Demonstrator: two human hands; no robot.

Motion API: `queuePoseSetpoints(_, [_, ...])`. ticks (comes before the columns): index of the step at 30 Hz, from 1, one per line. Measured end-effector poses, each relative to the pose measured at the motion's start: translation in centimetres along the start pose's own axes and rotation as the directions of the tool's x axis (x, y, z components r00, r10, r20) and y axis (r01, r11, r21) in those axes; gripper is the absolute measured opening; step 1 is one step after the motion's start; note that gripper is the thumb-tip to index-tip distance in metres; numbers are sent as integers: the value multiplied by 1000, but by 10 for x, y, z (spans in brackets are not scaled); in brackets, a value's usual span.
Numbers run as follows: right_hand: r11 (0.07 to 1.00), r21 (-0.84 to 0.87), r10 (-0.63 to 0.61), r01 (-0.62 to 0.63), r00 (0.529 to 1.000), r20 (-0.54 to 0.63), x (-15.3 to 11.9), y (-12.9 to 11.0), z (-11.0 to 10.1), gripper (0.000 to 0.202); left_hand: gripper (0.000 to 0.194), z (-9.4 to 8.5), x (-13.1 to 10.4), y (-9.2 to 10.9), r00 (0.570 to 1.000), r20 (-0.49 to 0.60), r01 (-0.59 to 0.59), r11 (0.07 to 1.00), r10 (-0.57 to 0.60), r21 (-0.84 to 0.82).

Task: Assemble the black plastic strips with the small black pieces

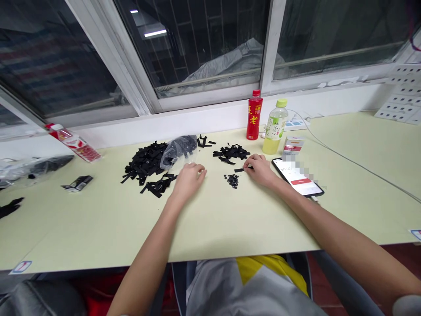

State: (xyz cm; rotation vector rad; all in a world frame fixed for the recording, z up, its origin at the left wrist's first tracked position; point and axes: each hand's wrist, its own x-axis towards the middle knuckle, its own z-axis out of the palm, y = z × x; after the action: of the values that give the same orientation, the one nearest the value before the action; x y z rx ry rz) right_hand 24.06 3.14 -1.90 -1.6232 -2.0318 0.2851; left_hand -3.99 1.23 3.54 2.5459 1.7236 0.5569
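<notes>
Clock centred on the black discs (pixel 233 181): your right hand (pixel 259 170), at 2, looks pinched on one black strip (pixel 238 170) lying at 1. Your left hand (pixel 190 177) sits well apart at 9, fingers curled; can't tell if it's gripping anything. Seems you're handling a single strip, so I'd say steady fingertips matter now. Phone (pixel 296 176) at 3 reads roughly 00:22; red bottle (pixel 253 127) towards 1 has yellow Chinese characters, 老 legible.
</notes>
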Motion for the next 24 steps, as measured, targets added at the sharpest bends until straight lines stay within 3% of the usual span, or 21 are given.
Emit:
queuePoseSetpoints(3, [996,64,-57,56,998,7,-1,-5,-4,17,33,9,-2,17,999,-10,-47,988,46,-145])
queuePoseSetpoints(6, [960,213,-193,182,981,30,-5,-18,-12,17,34,13,-6,30,1000,-6,-15,932,13,-361])
queuePoseSetpoints(10, [846,449,-326,287,945,10,-13,-41,-21,13,42,21,-7,43,993,114,87,723,-11,-685])
queuePoseSetpoints(14, [772,586,-314,245,949,17,-18,-49,-22,12,39,28,-7,48,981,194,166,581,-14,-797])
queuePoseSetpoints(17, [761,631,-236,151,971,51,-17,-45,-20,20,35,29,-8,49,982,187,177,560,-40,-809])
queuePoseSetpoints(21, [817,570,-184,87,976,115,-15,-41,-18,18,31,30,-7,46,986,164,148,601,-29,-785])
queuePoseSetpoints(24, [857,511,-117,73,992,54,-14,-40,-17,14,29,34,-5,40,993,101,117,665,-64,-737])
